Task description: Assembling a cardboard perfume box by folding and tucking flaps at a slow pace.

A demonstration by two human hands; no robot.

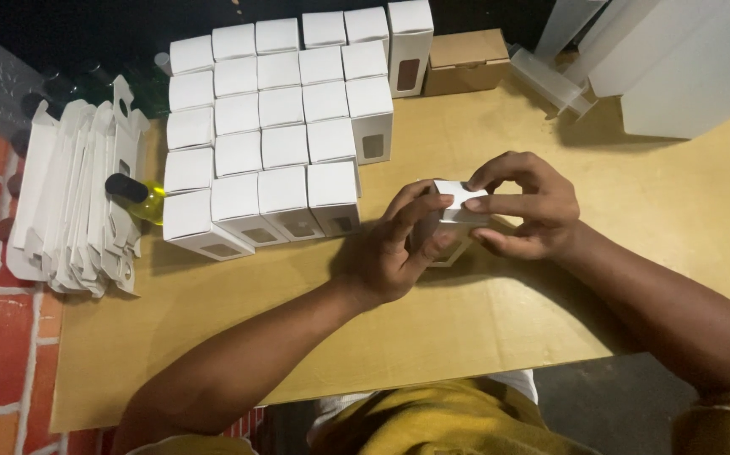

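White carton (458,202) being closed on counter (500,320), right of finished box block (281,126); left hand (394,244) gripping side, right hand (521,206) pinching top flap. Flat blanks (78,198) waiting left of block.

A tan wooden table (500,337) is seen from above. A block of closed white boxes (276,126) is stood in tight rows on its far left part, the front ones with small windows. A stack of flat unfolded white cartons (74,198) is laid at the left edge. A small yellow bottle with a black cap (139,196) is laid on its side between cartons and boxes. A brown cardboard box (466,61) is set at the far edge, just beside the white rows.
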